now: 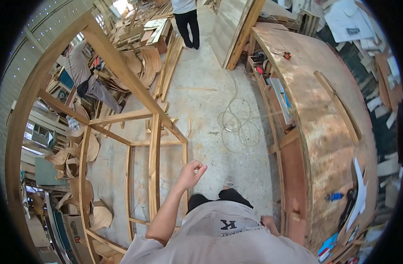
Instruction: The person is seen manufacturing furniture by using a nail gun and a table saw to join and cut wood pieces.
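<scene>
My left hand (193, 174) hangs in front of my body with its fingers curled in, and nothing shows in it. It is just right of a tall wooden frame (154, 163) of pale bars, apart from the frame as far as I can tell. My right hand (268, 221) is low by my right side, close to the workbench (293, 193). Its fingers are small and partly hidden, so whether it holds anything does not show.
A coil of thin hose (239, 125) lies on the concrete floor ahead. The bench top carries a wooden strip (337, 105), a tape measure (287, 55) and a blue tool (334, 196). A wooden panel (234, 31) leans beyond. Two people (187, 22) stand farther off, near stacked timber (170, 66).
</scene>
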`<state>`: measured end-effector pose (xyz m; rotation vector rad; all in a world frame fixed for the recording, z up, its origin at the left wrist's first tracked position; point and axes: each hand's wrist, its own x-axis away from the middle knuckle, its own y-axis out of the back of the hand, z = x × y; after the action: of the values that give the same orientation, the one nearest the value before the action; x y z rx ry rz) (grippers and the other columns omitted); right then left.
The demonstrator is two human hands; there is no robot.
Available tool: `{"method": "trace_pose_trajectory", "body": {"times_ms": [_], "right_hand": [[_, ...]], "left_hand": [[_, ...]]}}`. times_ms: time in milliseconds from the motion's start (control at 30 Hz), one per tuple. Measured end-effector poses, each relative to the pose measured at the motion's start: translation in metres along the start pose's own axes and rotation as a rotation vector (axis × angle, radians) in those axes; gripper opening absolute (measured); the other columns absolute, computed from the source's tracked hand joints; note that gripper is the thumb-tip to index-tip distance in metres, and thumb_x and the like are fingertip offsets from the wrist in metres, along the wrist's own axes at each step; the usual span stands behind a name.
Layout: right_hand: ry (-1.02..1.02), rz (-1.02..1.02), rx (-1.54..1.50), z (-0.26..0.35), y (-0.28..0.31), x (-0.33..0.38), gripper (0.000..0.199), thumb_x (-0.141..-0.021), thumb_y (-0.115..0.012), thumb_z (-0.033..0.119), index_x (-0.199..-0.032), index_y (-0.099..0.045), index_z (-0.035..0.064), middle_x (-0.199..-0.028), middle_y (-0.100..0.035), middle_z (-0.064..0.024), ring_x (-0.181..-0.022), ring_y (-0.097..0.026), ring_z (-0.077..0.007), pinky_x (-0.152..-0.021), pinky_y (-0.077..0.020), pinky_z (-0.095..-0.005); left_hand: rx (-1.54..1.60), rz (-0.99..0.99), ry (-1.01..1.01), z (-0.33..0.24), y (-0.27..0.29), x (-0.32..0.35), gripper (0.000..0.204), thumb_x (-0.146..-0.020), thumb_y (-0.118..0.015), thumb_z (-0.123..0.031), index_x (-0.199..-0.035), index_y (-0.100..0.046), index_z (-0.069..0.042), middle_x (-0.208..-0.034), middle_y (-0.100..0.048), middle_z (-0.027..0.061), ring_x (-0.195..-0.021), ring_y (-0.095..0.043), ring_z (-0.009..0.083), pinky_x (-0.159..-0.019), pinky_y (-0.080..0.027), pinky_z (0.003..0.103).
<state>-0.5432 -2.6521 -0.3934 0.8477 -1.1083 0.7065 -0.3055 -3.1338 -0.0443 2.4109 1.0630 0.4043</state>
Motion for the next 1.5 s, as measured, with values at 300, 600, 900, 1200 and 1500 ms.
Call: {"method": "trace_pose_trajectory", "body": {"times_ms": [300,600,900,1200,1500], "right_hand": [[0.673,-0.092,-0.001,0.587,-0.013,0.024,0.024,-0.090,-0.054,0.020,-0.072,-0.057,0.0042,-0.060,-0.056,-0.0062,-0.050,-0.055,-0.0159,-0.044,-0.0429,-0.0307],[0.556,0.074,0.027,0.884,-0.140,-0.045,0.025,-0.091,-0.056,0.025,-0.078,-0.059,0.0033,-0.065,-0.059,-0.0059,-0.053,-0.059,-0.0150,-0.048,-0.0480,-0.0299],[-0.117,-0.015,-0.004,1.026,-0.121,-0.129,0.022,-0.084,-0.057,0.027,-0.081,-0.057,0.0054,-0.065,-0.059,-0.0083,-0.053,-0.059,-0.0198,-0.047,-0.0467,-0.0344],[0.127,0.018,-0.086,1.404,-0.113,-0.243,0.024,-0.089,-0.060,0.031,-0.093,-0.058,0.0070,-0.067,-0.058,-0.0060,-0.056,-0.059,-0.0186,-0.049,-0.0491,-0.0315],[0.264,-0.117,0.059,1.851,-0.086,-0.276,0.029,-0.090,-0.056,0.032,-0.084,-0.058,0.0036,-0.067,-0.059,-0.0051,-0.056,-0.059,-0.0140,-0.048,-0.0466,-0.0284]], "left_hand": [[0.240,-0.308,0.131,0.060,0.091,-0.330,0.028,-0.092,-0.061,-0.021,-0.073,-0.057,-0.001,-0.062,-0.053,0.0023,-0.059,-0.049,0.0091,-0.056,-0.041,0.027],[0.126,-0.424,0.134,0.152,0.181,-0.734,0.040,-0.086,-0.067,-0.018,-0.060,-0.040,-0.004,-0.053,-0.039,0.0033,-0.053,-0.035,0.0103,-0.048,-0.033,0.030],[0.282,-0.309,0.085,0.193,0.280,-1.046,0.038,-0.087,-0.067,-0.012,-0.064,-0.037,-0.006,-0.062,-0.045,-0.0019,-0.060,-0.038,0.0067,-0.054,-0.035,0.024],[0.250,-0.204,0.356,0.275,0.287,-1.379,0.017,-0.089,-0.065,-0.013,-0.098,-0.060,0.000,-0.081,-0.062,0.0034,-0.074,-0.057,0.0083,-0.068,-0.048,0.023],[0.116,-0.269,0.419,0.312,0.397,-1.612,0.019,-0.090,-0.064,-0.018,-0.083,-0.056,-0.002,-0.071,-0.052,-0.0010,-0.066,-0.046,0.0073,-0.061,-0.041,0.023]]}}
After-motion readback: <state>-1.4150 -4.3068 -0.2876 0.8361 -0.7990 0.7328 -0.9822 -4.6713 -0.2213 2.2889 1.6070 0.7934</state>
